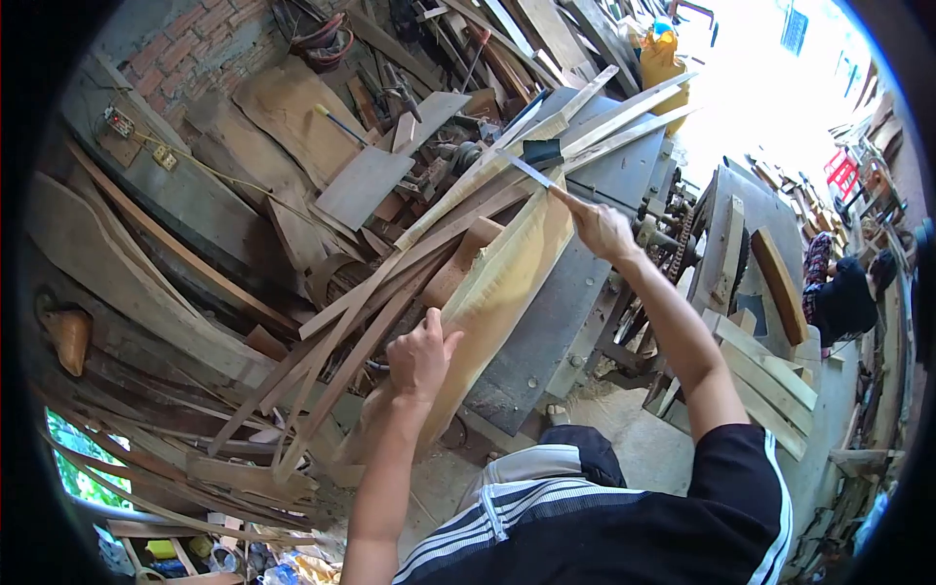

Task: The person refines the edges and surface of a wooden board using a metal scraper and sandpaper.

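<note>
Head view: right hand (604,234) closed round tool (529,172) handle, left hand (419,359) half-curled at board (507,283), grip unclear; board likely stiff, heavy, best held by long edges.

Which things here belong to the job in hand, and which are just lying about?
Apparently in the job:
wide pale board, left hand at or near its edge
flat-bladed tool, in the right hand

Apparently just lying about:
yellow-handled tool
yellow sack
red chair
</note>
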### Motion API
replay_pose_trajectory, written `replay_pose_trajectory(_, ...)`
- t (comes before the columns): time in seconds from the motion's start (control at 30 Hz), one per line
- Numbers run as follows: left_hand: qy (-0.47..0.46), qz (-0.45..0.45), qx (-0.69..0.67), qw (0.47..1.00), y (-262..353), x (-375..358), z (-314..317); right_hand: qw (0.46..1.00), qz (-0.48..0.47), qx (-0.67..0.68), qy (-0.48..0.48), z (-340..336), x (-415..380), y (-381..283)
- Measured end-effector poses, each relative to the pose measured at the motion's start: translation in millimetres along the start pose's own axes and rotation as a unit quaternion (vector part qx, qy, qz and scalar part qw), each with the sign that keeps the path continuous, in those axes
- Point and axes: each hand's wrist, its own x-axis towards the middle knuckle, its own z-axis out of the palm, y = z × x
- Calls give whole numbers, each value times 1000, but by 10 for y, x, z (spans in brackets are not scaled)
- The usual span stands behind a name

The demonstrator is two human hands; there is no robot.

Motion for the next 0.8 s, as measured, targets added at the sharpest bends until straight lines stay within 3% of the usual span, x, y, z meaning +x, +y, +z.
replay_pose_trajectory(0.13,-6,13,1,1000,-29,44,-19,996,74,27,42,230,-80,-311)
replay_pose_trajectory(0.2,1,5,4,1000,-61,43,11,998,22,39,45,215,-82,-317)
replay_pose_trajectory(0.27,-7,4,3,1000,-51,-27,48,995,97,-29,-6,517,18,215)
replay_pose_trajectory(0.33,2,34,-15,999,-3,52,37,956,241,152,62,593,174,764)
replay_pose_trajectory(0.4,15,33,-11,999,48,-16,-22,960,272,62,31,344,48,678)
replay_pose_trajectory(0.47,38,52,-23,998,90,-70,-41,972,221,65,47,331,-40,529)
replay_pose_trajectory(0.53,31,62,-5,998,142,-40,-77,944,277,164,79,319,-235,300)
replay_pose_trajectory(0.57,14,42,-7,999,141,-16,-60,928,247,246,136,429,-283,292)
replay_pose_trajectory(0.67,-19,10,-38,999,-43,55,-33,890,227,311,243,739,-483,227)
replay_pose_trajectory(0.8,-51,22,-173,983,-535,453,235,895,261,322,167,660,-913,85)
